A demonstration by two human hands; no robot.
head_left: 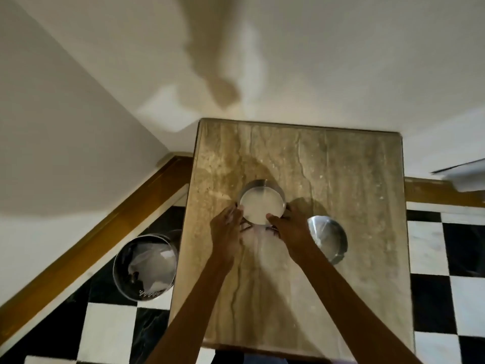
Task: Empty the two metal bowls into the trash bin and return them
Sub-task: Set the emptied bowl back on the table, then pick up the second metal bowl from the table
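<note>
Table: a stone-patterned table (328, 298) fills the middle of the view, its far edge against a pale wall (341, 61).
Full bowl: a round metal bowl (261, 200) stands upright at the table's middle, mouth up, holding a pale, whitish filling; being round, it has no long axis.
Second bowl: another metal bowl (328, 239) sits at about 4 o'clock from the first, near but apart from it, tilted so its shiny inside faces left; I cannot tell what is in it.
Left hand: the left hand (227, 229) is at the full bowl's 8 o'clock rim, fingers curled against the side.
Right hand: the right hand (291, 228) is at the bowl's 5 o'clock rim, fingers wrapped partly round it; both hands clasp the bowl, though the picture is blurred at the fingertips.
Bin: a round metal trash bin (144, 266) stands on the floor at 9 o'clock from the table, just beside its left edge, lined with a pale bag.
Edges: the full bowl is well in from every table edge; the second bowl is nearer the right edge.
Open room: bare tabletop lies at 12 o'clock beyond the bowl and at 6 o'clock between the forearms.
Floor: black and white checked tiles (446, 298) show either side of the table, bordered by a brown skirting (91, 245).
Writing: no lettering can be read.
</note>
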